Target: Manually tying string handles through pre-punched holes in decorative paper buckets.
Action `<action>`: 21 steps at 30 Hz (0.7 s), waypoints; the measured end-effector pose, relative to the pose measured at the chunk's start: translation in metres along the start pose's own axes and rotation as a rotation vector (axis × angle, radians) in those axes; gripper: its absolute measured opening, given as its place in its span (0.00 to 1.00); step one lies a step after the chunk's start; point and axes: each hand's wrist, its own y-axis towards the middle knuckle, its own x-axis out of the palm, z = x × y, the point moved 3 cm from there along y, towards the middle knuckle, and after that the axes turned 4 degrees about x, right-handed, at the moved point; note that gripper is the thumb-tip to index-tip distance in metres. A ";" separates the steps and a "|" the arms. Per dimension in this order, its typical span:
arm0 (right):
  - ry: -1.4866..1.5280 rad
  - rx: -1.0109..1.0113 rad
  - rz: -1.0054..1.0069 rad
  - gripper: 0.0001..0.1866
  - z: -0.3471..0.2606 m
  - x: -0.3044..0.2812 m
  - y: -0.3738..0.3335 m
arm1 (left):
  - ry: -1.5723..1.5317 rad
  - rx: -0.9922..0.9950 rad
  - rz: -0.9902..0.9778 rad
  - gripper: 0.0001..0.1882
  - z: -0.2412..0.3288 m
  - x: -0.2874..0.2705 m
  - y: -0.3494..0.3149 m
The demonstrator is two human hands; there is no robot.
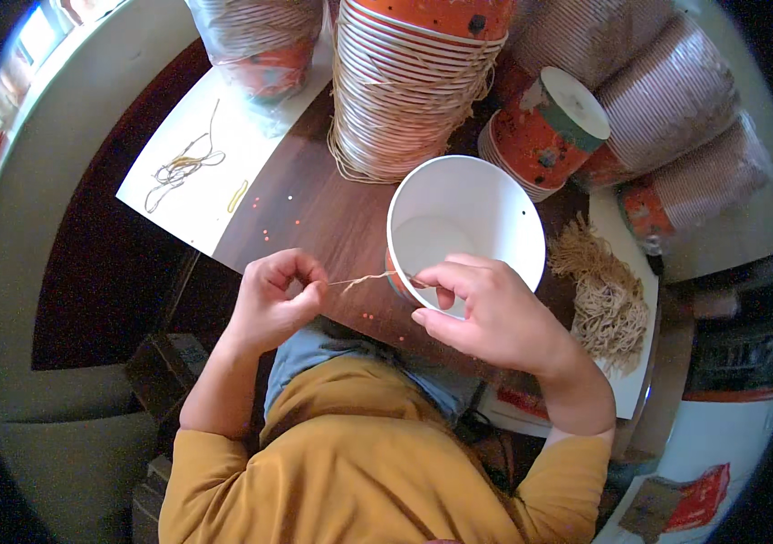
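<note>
A white-lined paper bucket [500, 204] with an orange outside stands in front of me, its open mouth facing up. My right hand [486, 304] is closed at its near-left rim, fingers inside the wall and thumb by the edge. A thin tan cord [364, 279] runs taut from the bucket's left side to my left hand [282, 295], which pinches its end between thumb and forefinger. Whether my right fingertips also grip the cord inside the rim cannot be made out. A small dark hole [523, 213] shows in the bucket's opposite wall.
A tall stack of nested buckets [414, 100] with cord handles stands behind. Wrapped stacks [672, 104] and shorter orange buckets [550, 131] crowd the right. A cord bundle [608, 313] lies right; loose cord [183, 168] rests on white paper left. Small red dots [267, 234] dot the brown table.
</note>
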 end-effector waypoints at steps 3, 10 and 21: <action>-0.032 -0.010 0.009 0.12 -0.002 0.002 0.001 | 0.069 0.125 -0.019 0.08 0.003 0.002 0.000; -0.065 -0.009 0.002 0.11 -0.003 0.003 0.003 | 0.373 0.583 0.011 0.24 0.032 0.045 0.010; -0.066 0.025 0.012 0.13 -0.002 0.003 -0.002 | 0.352 0.599 0.066 0.08 0.032 0.051 0.011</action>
